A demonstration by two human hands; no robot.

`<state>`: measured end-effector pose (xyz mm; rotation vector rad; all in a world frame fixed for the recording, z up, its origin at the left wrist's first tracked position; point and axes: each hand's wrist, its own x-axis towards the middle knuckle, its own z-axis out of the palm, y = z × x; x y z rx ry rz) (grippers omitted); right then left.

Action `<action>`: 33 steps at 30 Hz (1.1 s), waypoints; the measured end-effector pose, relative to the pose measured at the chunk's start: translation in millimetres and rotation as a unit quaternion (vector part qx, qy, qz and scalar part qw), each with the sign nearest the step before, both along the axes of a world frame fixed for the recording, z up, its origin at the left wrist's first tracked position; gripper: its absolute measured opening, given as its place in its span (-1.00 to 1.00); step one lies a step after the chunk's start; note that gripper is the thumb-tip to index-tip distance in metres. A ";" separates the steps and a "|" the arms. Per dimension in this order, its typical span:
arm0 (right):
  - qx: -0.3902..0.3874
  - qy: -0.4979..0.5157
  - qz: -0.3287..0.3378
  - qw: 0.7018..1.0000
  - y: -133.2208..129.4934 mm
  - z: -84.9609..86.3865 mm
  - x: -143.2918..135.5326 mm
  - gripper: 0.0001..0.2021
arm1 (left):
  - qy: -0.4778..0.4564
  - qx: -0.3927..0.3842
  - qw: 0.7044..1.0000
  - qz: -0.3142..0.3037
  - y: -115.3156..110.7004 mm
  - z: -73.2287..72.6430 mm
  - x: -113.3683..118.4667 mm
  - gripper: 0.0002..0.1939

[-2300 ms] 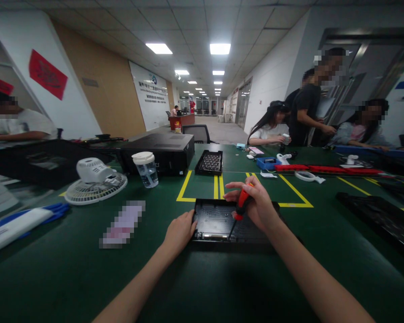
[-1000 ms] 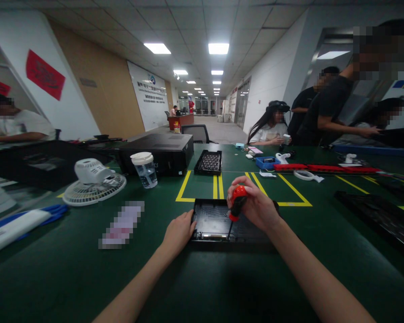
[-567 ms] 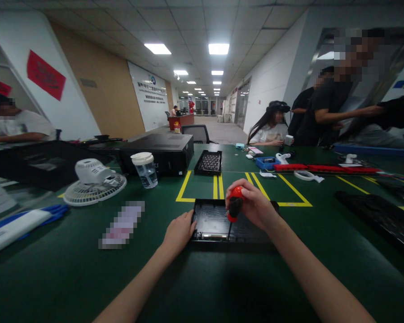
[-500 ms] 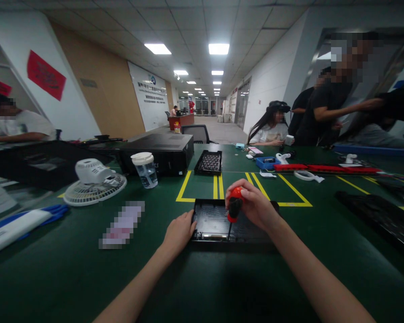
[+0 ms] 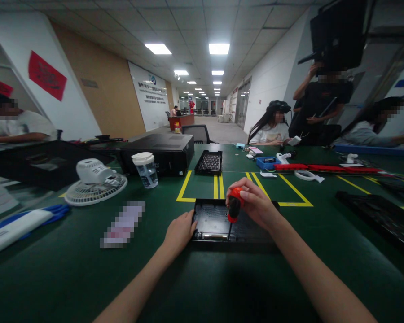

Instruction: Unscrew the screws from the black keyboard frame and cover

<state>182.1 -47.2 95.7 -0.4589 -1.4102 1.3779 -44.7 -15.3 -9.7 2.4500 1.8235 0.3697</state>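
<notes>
The step in hand seems to be screw work on the black tray (image 5: 210, 220), which lies flat on the worktop (image 5: 202, 287), in front of the person. It is on the near side of the yellow lines (image 5: 296, 204) and well apart from the far edge of the worktop; the near edge is not in view. The red and black screwdriver (image 5: 234, 204) stands a little tilted, with its shaft going down inside the tray, close to the tray's near edge and by the right end of a bright strip (image 5: 215, 236). If a screw is under the tip, I cannot tell, because the place is too dark and small.

In my judgement, the next move calls for turning the handle while the tip is kept pressed in its place, and for a tray which does not slide.

The right hand (image 5: 252, 202) is closed around the handle, with the thumb and the fingers pinching its upper part. The left hand (image 5: 179, 229) is lightly curved, its fingers near together, and it touches the left edge of the tray, probably to hold it steady. Whether it grips the wall or only presses there, the view does not show. Beyond the tray, nearer to the far edge, lies a dark box of small parts (image 5: 208, 162).
</notes>
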 end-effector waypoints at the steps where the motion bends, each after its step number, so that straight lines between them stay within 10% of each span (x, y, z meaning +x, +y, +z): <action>1: 0.004 -0.003 -0.004 1.000 0.4 0.2 0.0 -0.88 | 0.001 0.003 1.000 0.000 0.2 -0.6 -0.2 -0.56; 33: 0.071 -0.061 -0.123 0.988 -1.8 7.2 1.5 -0.86 | -0.005 0.005 1.000 -0.003 0.0 -0.1 0.6 -0.56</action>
